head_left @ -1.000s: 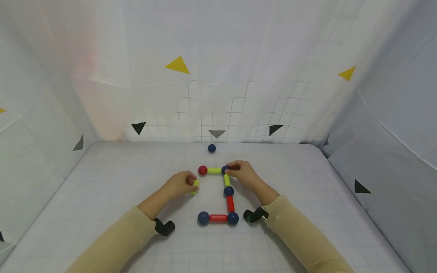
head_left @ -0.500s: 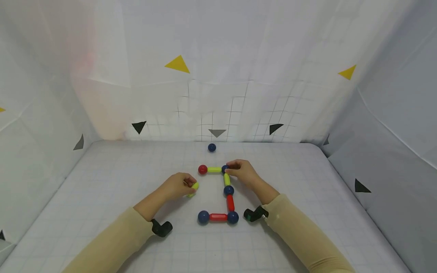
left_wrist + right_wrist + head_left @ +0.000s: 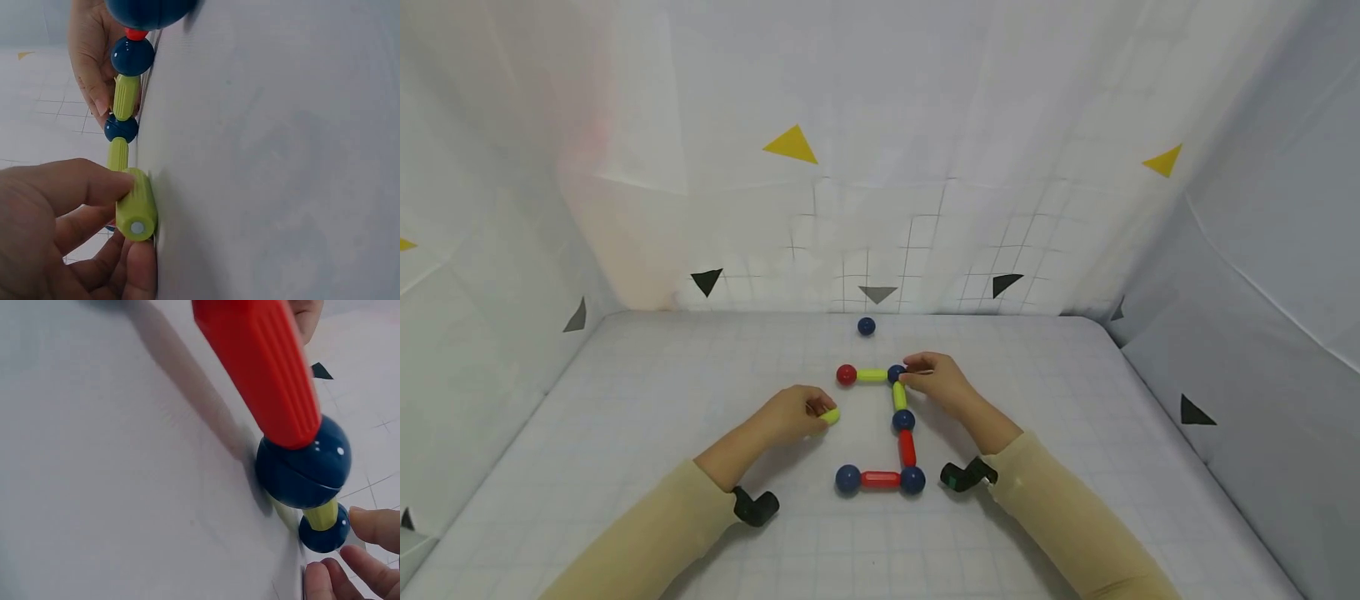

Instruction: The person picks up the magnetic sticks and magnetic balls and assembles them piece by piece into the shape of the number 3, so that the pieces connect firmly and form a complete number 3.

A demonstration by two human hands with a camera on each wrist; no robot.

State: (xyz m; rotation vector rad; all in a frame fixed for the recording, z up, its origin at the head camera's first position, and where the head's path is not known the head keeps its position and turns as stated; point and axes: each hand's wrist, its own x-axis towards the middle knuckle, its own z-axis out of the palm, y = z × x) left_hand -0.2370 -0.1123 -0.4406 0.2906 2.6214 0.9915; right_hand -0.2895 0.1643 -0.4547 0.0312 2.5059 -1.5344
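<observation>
My left hand (image 3: 793,412) pinches a yellow-green rod (image 3: 136,206) between thumb and fingers, low over the table. A pale round tip shows in the rod's near end. In the head view, a chain of balls and rods lies to its right. My right hand (image 3: 943,383) is at the chain's far corner, its fingertips at the right edge of a blue ball (image 3: 896,373). From that ball one yellow-green rod (image 3: 872,376) runs left to a red ball (image 3: 846,374). Another yellow-green rod (image 3: 899,396) runs toward me to a blue ball (image 3: 903,420).
A red rod (image 3: 907,448) continues to the near corner blue ball (image 3: 912,480). A second red rod (image 3: 880,479) joins it to the blue ball (image 3: 847,479) at the left. A loose blue ball (image 3: 867,326) lies near the table's back edge.
The rod in my left hand has turned and sunk a little, and that hand has shifted slightly toward me. My right hand has drawn slightly right, uncovering more of the corner blue ball.
</observation>
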